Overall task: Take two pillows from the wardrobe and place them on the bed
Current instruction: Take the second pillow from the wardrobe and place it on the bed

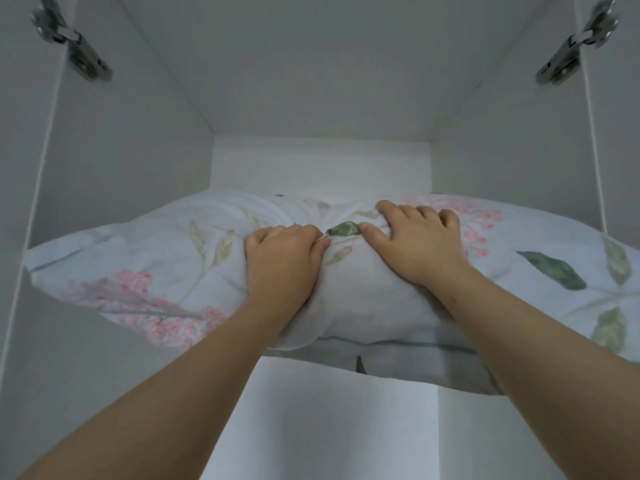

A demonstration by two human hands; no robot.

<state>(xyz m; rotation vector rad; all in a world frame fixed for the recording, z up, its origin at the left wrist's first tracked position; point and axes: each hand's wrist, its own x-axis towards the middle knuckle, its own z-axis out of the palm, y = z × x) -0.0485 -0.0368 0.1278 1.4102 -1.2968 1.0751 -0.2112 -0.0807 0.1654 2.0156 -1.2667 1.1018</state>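
A white pillow (166, 271) printed with pink flowers and green leaves lies across the open wardrobe compartment, its ends bent against both side walls. My left hand (282, 261) and my right hand (415, 240) lie on its bunched middle, fingers curled into the fabric and gripping it. A grey fabric edge (398, 362) shows under the pillow's front; I cannot tell whether it is a second pillow.
White wardrobe side walls (114, 161) close in left and right, with the back panel (322, 164) behind the pillow. Metal door hinges sit at the upper left (74, 46) and upper right (575, 46). A white shelf surface (339, 427) lies below the pillow.
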